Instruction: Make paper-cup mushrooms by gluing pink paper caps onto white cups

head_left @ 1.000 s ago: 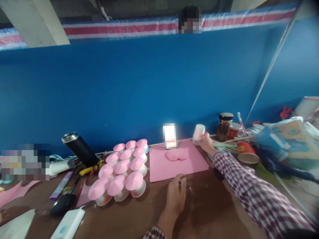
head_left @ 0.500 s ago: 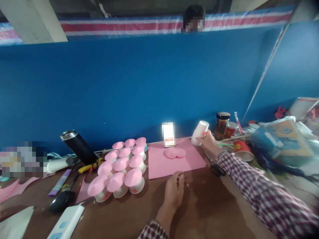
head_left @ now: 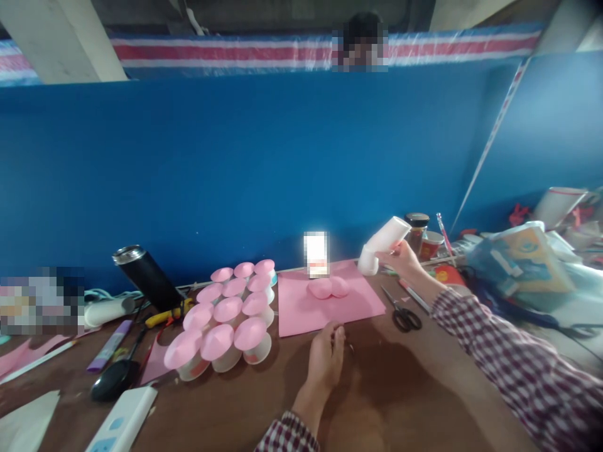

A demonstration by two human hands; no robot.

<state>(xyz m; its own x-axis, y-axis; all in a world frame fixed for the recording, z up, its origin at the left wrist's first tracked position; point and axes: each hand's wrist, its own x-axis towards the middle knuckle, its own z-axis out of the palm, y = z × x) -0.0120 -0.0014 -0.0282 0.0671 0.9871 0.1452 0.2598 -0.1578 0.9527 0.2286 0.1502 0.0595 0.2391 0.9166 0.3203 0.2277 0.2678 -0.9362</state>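
Observation:
My right hand [head_left: 402, 257] grips a stack of white paper cups [head_left: 387, 235], bottoms up and leaning to the right. Under it, the lowest paper cup [head_left: 368, 260] of the pile sits at a different angle; whether it is fully apart from the rest I cannot tell. My left hand [head_left: 326, 355] rests on the table with curled fingers, just in front of a pink paper sheet [head_left: 294, 317]. Something thin shows by its fingertips, too small to name. Pink paper pieces [head_left: 325, 288] with rounded edges lie on the sheet. Scissors [head_left: 406, 319] lie to its right.
Several cups topped with pink paper cones [head_left: 217, 342] stand in rows at left. Beyond them are a black flask [head_left: 148, 276], a purple glue stick [head_left: 110, 345] and a white power strip [head_left: 122, 420]. A brown jar [head_left: 417, 232] and plastic bags [head_left: 532, 257] sit at right.
My right hand has tipped the cup stack further right and raised it, so more of its length shows. The left hand stays nearly in place. The scissors are now in fuller view.

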